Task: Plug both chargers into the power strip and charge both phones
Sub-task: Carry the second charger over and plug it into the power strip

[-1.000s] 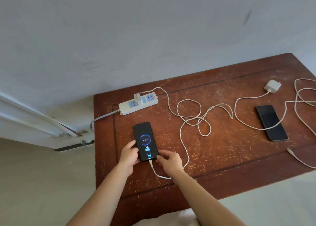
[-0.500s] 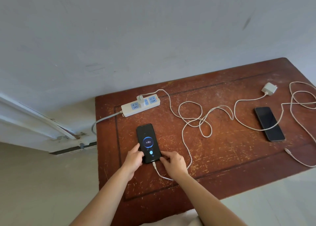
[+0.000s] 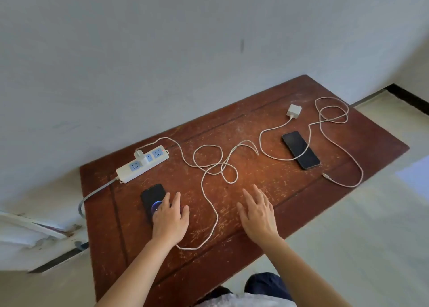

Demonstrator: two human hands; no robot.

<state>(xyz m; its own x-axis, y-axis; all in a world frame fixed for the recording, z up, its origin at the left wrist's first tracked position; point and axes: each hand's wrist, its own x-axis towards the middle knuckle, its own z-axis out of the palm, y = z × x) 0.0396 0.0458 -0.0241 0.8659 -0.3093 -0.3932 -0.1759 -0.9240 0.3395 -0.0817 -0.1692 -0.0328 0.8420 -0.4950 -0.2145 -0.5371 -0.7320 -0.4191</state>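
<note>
A white power strip [image 3: 141, 165] lies at the table's back left with one white charger [image 3: 139, 154] plugged into it. Its cable [image 3: 209, 204] loops across the table to a black phone [image 3: 152, 197] whose screen glows blue. My left hand [image 3: 170, 218] lies flat over that phone's near end, fingers spread. My right hand [image 3: 257, 213] hovers open above bare wood, holding nothing. A second white charger [image 3: 293, 111] lies unplugged at the back right. Its cable [image 3: 334, 120] crosses a second dark phone [image 3: 300, 150], and its free plug end [image 3: 326, 175] lies on the wood.
The worn brown wooden table [image 3: 278, 190] stands against a pale wall. The strip's grey lead [image 3: 92, 195] drops off the left edge. Floor lies to the right and below, and my knees [image 3: 262, 285] show at the bottom.
My right hand has let go of the cable plug at the first phone and moved right. My left hand now covers the phone's near end. The view has shifted right.
</note>
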